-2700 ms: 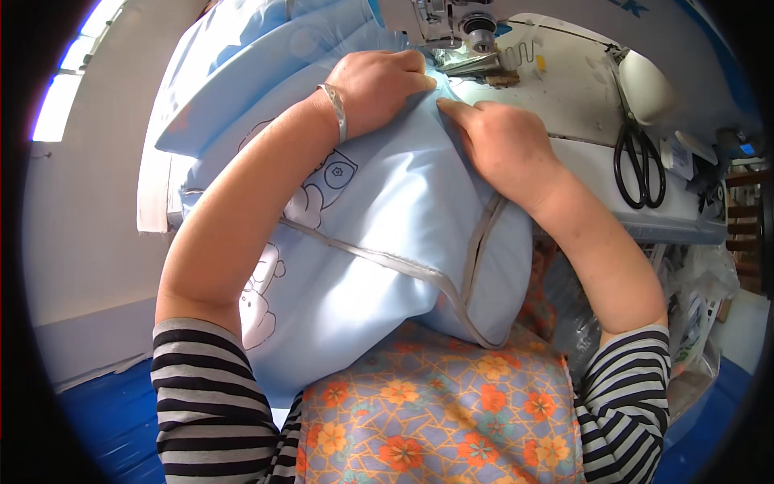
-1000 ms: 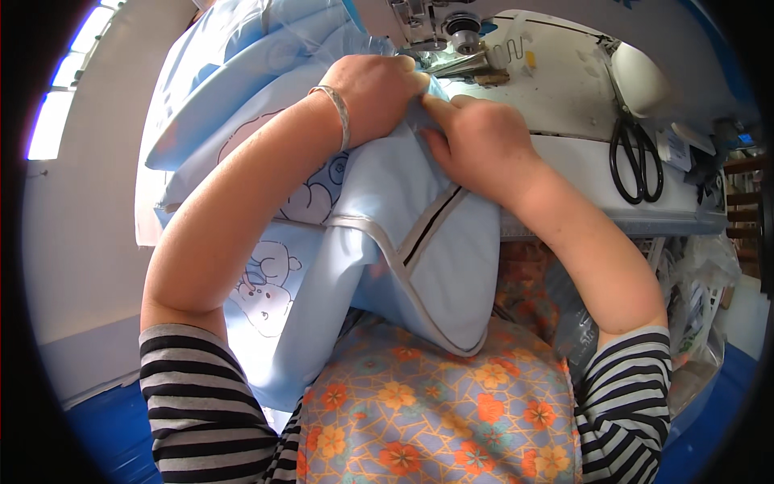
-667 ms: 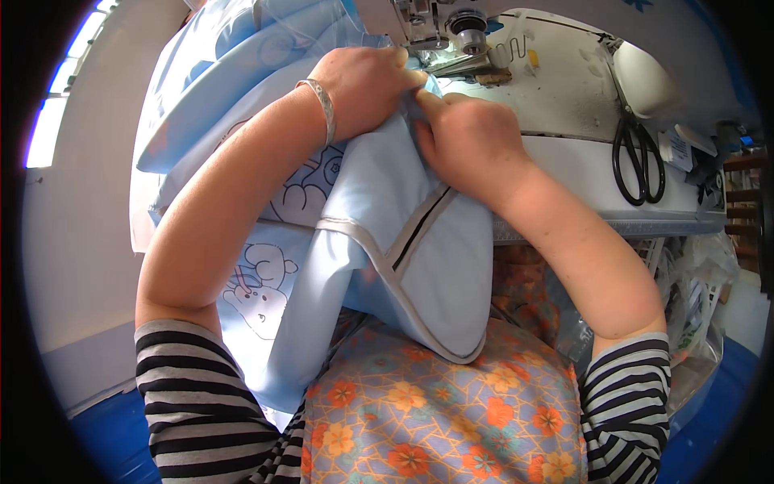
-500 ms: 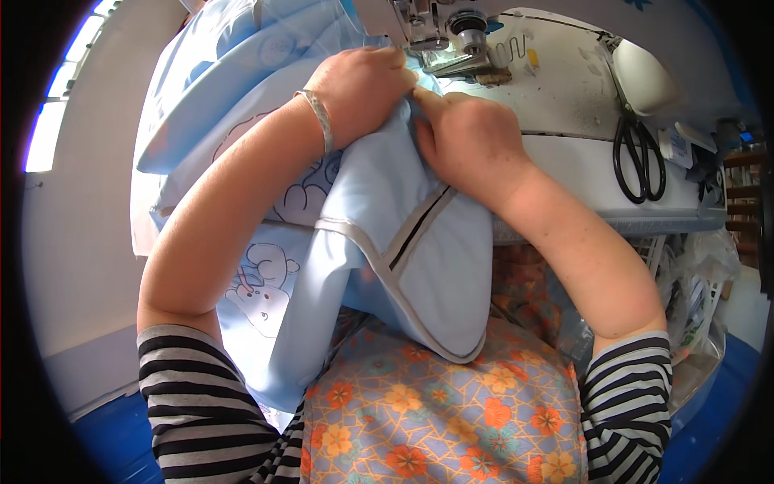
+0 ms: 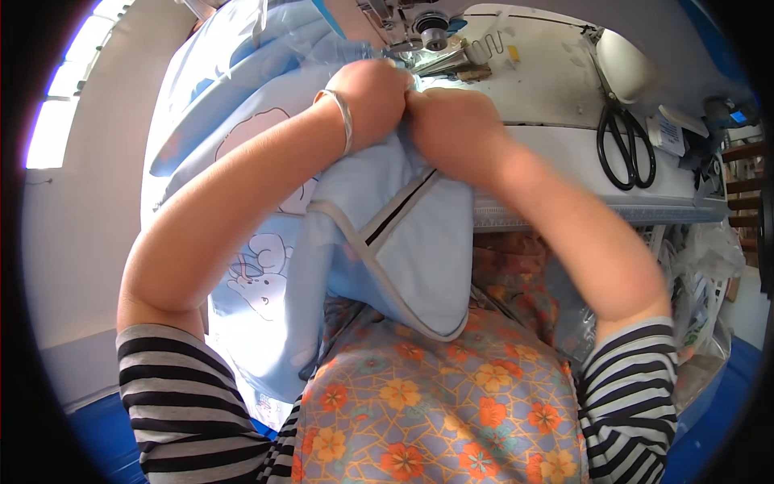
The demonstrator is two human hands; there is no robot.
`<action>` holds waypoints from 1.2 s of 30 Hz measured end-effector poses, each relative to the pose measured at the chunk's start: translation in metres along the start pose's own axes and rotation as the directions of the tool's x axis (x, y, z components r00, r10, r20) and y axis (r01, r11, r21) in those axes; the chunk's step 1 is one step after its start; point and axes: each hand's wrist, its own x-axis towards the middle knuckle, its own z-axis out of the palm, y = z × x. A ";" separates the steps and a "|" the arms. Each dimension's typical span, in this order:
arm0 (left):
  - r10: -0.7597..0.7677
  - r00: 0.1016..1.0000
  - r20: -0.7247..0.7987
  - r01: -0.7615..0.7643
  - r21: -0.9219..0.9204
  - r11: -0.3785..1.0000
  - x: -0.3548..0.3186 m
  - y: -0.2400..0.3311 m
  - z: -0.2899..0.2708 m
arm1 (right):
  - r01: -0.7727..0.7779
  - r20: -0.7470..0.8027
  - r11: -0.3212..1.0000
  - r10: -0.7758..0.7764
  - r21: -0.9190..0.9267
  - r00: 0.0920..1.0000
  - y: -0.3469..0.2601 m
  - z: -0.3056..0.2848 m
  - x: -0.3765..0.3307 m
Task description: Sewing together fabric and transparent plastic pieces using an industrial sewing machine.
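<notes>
A light-blue fabric piece point(image 5: 431, 250) with grey-bound edges and a dark slit runs from the sewing machine point(image 5: 433, 32) down over my lap. My left hand point(image 5: 371, 101), a silver bangle at its wrist, is closed on the fabric's upper part, just short of the presser foot area. Right beside it my right hand point(image 5: 453, 125) is also closed on the cloth, its knuckles upward and slightly blurred. The two hands nearly touch. Most fingertips, and the cloth pinched between them, are hidden. The needle cannot be made out.
More light-blue fabric with printed cartoon animals point(image 5: 262, 282) is heaped to the left. Black-handled scissors point(image 5: 625, 149) lie on the machine table at the right. A ruler strip point(image 5: 580, 214) follows the table's front edge. Clear plastic bags point(image 5: 709, 258) hang at the right.
My left hand has shifted right and a little nearer, closing up to my right hand. My right fingers, earlier partly stretched out, are now curled in. The view has moved slightly.
</notes>
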 end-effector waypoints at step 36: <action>-0.598 0.785 -0.161 0.555 -0.245 0.795 -0.251 0.035 0.029 | -0.003 -0.130 0.998 -0.005 -0.061 0.991 0.006 0.007 0.001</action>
